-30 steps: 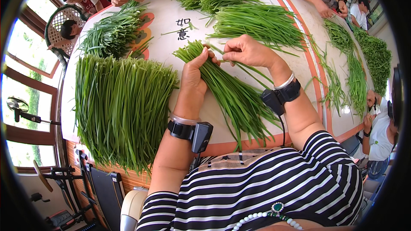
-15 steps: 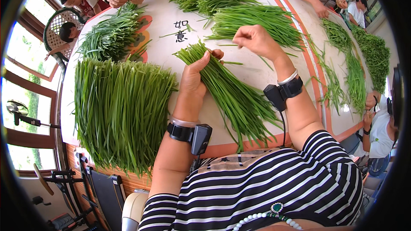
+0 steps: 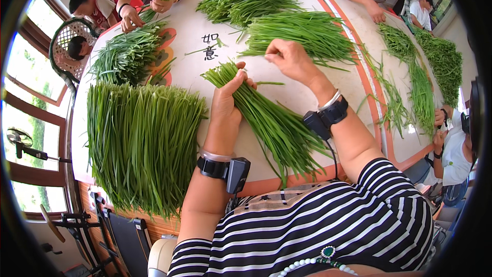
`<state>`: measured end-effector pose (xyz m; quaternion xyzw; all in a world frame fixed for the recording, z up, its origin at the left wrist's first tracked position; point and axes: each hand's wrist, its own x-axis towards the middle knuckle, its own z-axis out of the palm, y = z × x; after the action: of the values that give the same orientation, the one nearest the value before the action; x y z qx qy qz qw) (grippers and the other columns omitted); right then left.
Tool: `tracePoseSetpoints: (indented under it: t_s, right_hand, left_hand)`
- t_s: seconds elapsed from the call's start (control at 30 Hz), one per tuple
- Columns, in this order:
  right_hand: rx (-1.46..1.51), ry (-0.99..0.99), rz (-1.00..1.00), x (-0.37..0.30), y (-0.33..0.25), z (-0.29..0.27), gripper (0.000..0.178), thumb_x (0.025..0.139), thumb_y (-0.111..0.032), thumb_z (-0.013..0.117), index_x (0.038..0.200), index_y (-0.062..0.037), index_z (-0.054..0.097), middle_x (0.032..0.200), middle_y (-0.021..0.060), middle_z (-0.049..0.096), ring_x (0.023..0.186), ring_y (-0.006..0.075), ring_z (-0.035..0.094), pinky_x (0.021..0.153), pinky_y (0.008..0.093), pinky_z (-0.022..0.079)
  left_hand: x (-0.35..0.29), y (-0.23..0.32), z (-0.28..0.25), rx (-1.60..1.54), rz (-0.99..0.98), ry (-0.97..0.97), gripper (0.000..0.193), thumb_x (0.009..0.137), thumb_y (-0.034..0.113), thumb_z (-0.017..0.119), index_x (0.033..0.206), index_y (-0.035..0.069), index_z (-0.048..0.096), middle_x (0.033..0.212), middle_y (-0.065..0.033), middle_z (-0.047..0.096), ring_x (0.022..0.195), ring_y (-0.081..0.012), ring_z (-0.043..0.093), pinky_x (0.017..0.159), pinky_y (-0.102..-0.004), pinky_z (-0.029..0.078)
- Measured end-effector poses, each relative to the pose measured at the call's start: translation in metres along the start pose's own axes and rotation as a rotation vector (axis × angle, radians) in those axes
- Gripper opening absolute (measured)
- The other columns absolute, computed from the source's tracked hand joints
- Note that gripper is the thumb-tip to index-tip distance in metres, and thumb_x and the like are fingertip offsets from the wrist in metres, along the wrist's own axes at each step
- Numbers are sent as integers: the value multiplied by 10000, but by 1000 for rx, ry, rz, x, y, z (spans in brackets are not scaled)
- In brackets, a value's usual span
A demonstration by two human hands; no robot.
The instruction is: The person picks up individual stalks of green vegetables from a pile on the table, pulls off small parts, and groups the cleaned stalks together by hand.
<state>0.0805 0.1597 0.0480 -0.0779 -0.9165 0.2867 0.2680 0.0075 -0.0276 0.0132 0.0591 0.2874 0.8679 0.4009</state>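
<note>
Nearest, the wearer's black-and-white striped top [image 3: 307, 215] lies against the near edge of the white, orange-rimmed table [image 3: 256, 187]. Both wrists carry a bangle and a black strapped device, the left device [image 3: 238, 174] and the right device [image 3: 316, 124]. The bunch of long green stalks [image 3: 271, 125] slants above the middle of the near edge, its leafy tips fanned toward that edge and its paler ends toward the far side. The left hand [image 3: 230, 97] is closed around the bunch near the paler ends, thumb laid across the stalks. The right hand [image 3: 291, 61] is raised just beyond, apart from the bunch, fingers curled; whether thumb and fingertips meet or pinch anything cannot be told. A short loose stalk [image 3: 269, 83] shows just beside the left hand. A large, evenly laid heap [image 3: 146, 143] occupies the near left corner and overhangs the near edge. Farther off, a darker heap [image 3: 128, 54] lies along the left edge, with a co-worker's hands [image 3: 131, 19] at its far end. Two more piles lie toward the far right corner: the nearer pile [image 3: 302, 36] and the farther pile [image 3: 251, 2]. Beyond the right edge, a second table [image 3: 353, 7] carries scattered stalks [image 3: 423, 92].
</note>
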Motion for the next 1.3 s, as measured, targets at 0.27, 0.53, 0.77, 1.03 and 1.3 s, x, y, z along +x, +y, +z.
tracePoseSetpoints:
  t_s: [0.27, 0.53, 0.77, 1.03, 1.3]
  right_hand:
    - [85, -29, -90, 16, -11, 2, 157, 856, -161, 705, 929, -25, 677, 889, 107, 673, 794, 189, 635, 711, 331, 512]
    - [-503, -184, 217, 95, 89, -39, 714, 929, -645, 423, 1328, -67, 548, 1365, 148, 548, 1275, 320, 503, 1050, 537, 376]
    - [-530, -310, 353, 97, 105, -28, 788, 866, -738, 431, 1336, -118, 557, 1369, 154, 528, 1302, 356, 456, 1037, 590, 350]
    - [-538, -211, 187, 45, 85, -19, 641, 896, -681, 451, 1194, -150, 648, 1266, 126, 564, 1208, 366, 498, 955, 568, 428]
    - [-493, 35, 38, -6, 36, -26, 448, 890, -498, 600, 1123, -122, 670, 1140, 95, 621, 1068, 320, 561, 869, 495, 483]
  left_hand:
    - [2, 2, -8, -12, -25, -25, 91, 904, 122, 665, 921, 41, 627, 785, -31, 591, 710, -156, 588, 726, -346, 529]
    - [-1, 2, 1, 19, -45, 14, 84, 908, 96, 652, 939, 29, 611, 791, -39, 590, 709, -161, 592, 714, -337, 536]
    - [-2, 4, -4, 42, -78, 2, 95, 904, 120, 657, 935, 54, 596, 815, -34, 585, 738, -162, 587, 772, -348, 522]
    - [1, 0, -4, 48, -43, -1, 99, 908, 121, 651, 933, 31, 618, 776, -57, 608, 702, -186, 609, 699, -338, 531]
    - [-3, 12, -3, 151, -172, -48, 160, 904, 189, 660, 927, 34, 631, 796, -69, 628, 718, -219, 623, 688, -331, 519]
